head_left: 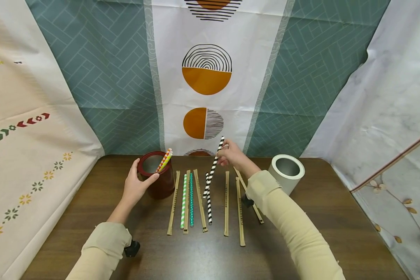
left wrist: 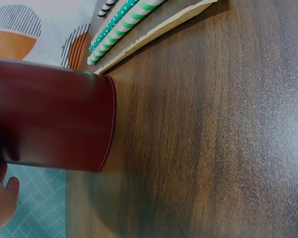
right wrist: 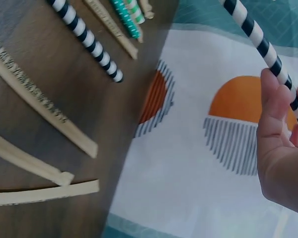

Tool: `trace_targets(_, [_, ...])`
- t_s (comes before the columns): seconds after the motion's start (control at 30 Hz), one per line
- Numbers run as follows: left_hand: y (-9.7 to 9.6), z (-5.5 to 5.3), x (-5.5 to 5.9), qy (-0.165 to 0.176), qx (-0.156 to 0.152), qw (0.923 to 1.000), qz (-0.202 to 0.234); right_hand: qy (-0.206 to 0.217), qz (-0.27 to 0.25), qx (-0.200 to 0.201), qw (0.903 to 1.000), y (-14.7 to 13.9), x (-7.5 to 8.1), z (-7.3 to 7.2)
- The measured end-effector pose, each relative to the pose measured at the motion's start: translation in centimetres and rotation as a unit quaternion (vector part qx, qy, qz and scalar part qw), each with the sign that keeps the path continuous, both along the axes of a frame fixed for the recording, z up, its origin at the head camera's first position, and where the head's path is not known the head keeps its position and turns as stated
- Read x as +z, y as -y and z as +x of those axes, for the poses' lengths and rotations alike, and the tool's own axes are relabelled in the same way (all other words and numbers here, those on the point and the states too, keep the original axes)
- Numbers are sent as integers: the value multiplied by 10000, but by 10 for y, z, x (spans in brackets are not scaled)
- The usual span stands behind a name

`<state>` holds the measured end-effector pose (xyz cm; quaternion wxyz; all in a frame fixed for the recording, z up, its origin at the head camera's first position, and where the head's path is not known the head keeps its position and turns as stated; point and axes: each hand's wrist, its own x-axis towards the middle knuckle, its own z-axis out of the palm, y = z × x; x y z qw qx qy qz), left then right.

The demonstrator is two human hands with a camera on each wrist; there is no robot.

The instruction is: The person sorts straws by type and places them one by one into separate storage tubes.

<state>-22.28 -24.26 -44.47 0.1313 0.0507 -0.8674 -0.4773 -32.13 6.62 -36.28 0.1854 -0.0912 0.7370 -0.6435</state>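
My right hand [head_left: 232, 154] pinches a black-and-white striped paper straw [head_left: 212, 170] near its upper end, raised over the table. In the right wrist view the same straw slants past the thumb and fingers. At the left, my left hand [head_left: 134, 187] holds a dark red canister [head_left: 163, 184] near its rim, thumb in front and fingers at the far left side. Orange-striped and yellow straws [head_left: 165, 160] lean in the canister, sticking out over its rim. Another black-and-white straw [head_left: 209, 208] lies on the table beneath the raised one.
Between the canisters lie a green-striped straw [head_left: 184, 202], a teal dotted straw [head_left: 191, 204] and several paper-wrapped straws [head_left: 226, 204]. A white canister [head_left: 278, 177] stands at the right, beyond my right forearm. Patterned cloth [head_left: 210, 101] hangs behind the wooden table [head_left: 161, 256].
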Motion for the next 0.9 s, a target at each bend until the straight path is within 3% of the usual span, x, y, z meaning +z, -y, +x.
trace_targets(0.4, [1,-1,-1,23,6,10000,-13,-349,-836,-456,9948,17,34,9])
trace_targets(0.9, [1,-1,-2,-7,41,10000,-1,-753,-1624,-577,9822,46,54,19])
